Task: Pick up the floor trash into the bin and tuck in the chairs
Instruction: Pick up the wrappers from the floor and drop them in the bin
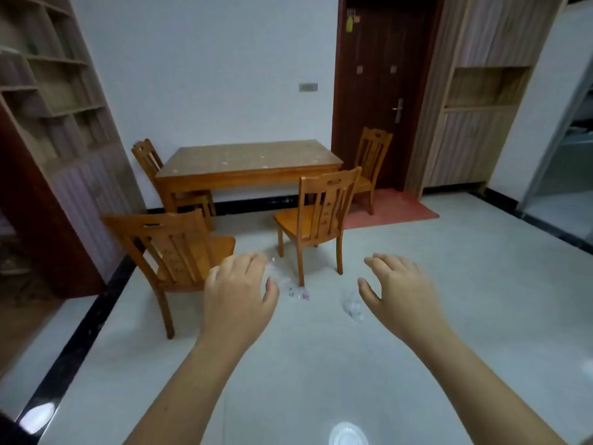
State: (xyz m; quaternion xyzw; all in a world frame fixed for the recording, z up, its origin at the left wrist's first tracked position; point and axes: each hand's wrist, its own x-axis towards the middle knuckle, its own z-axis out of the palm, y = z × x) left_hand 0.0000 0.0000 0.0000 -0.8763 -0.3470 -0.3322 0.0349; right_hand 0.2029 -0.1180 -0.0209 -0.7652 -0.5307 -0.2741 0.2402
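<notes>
My left hand point(239, 292) and my right hand point(399, 289) are stretched out in front of me, palms down, fingers apart, holding nothing. Between them on the pale floor lies clear plastic trash: a crumpled wrapper with red print point(296, 292) and a second clear piece point(353, 308) beside my right thumb. Two wooden chairs stand pulled out from the wooden table point(250, 165): one at the left point(173, 248) and one in the middle point(317, 216). No bin is in view.
Two more chairs sit at the table's ends, one at the left point(149, 157) and one at the right point(372, 155) on a red mat point(394, 208). A dark door point(382, 75) is behind. Shelving point(54, 101) lines the left wall.
</notes>
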